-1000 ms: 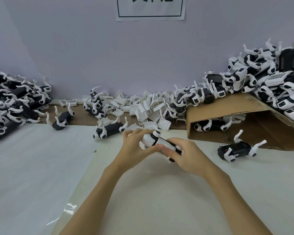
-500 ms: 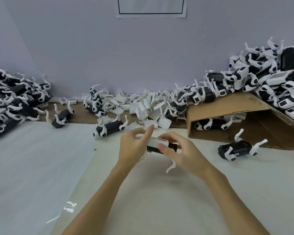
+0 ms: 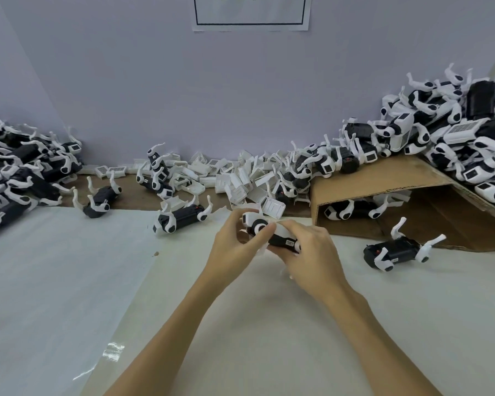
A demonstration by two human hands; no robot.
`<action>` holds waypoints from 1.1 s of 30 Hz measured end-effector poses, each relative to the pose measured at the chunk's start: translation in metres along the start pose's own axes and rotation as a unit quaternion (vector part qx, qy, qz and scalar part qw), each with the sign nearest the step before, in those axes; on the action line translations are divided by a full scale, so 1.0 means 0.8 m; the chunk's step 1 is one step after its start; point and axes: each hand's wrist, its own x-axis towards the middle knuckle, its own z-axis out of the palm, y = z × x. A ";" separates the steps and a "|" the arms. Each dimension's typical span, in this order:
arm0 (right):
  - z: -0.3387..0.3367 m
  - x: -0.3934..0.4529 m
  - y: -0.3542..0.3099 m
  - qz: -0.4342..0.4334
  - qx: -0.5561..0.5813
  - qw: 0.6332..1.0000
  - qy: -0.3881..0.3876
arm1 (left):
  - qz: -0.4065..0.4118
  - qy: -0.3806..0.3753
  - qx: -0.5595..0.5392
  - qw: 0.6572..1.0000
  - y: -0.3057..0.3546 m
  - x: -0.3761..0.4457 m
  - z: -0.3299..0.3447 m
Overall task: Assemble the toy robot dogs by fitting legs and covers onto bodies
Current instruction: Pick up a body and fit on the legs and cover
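Your left hand (image 3: 235,247) and right hand (image 3: 312,252) both grip the toy dog (image 3: 272,235), fingers curled round it. It looks light and rigid; hold the body, not the thin legs.

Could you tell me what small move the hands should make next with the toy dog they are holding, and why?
Probably press the white cover down onto the toy dog: both the left hand and right hand grip it, and the cover looks not fully seated.
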 end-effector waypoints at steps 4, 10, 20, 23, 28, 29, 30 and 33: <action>0.006 -0.002 0.003 -0.037 0.014 0.999 -0.004 | 0.118 0.044 0.105 0.986 -0.001 -0.009 0.011; 0.017 -0.004 -0.009 -0.034 0.085 0.996 0.011 | 0.300 0.097 0.269 0.910 0.000 -0.010 0.012; 0.011 0.003 0.005 0.055 0.206 0.975 -0.066 | 0.166 0.079 0.145 0.972 0.006 -0.012 0.014; 0.006 0.008 0.007 0.144 0.325 0.922 -0.156 | 0.065 0.076 0.047 0.994 0.005 -0.005 -0.001; 0.006 0.011 0.004 0.276 0.465 0.827 -0.151 | -0.058 0.061 -0.064 0.994 -0.004 0.005 -0.009; 0.005 0.012 0.005 0.288 0.478 0.815 -0.155 | -0.081 0.059 -0.089 0.991 -0.006 0.008 -0.010; 0.004 0.013 0.006 0.294 0.494 0.802 -0.162 | -0.103 0.062 -0.117 0.986 -0.007 0.010 -0.012; -0.005 0.011 0.010 0.281 0.537 0.776 -0.176 | -0.125 0.083 -0.157 0.976 -0.009 0.017 -0.022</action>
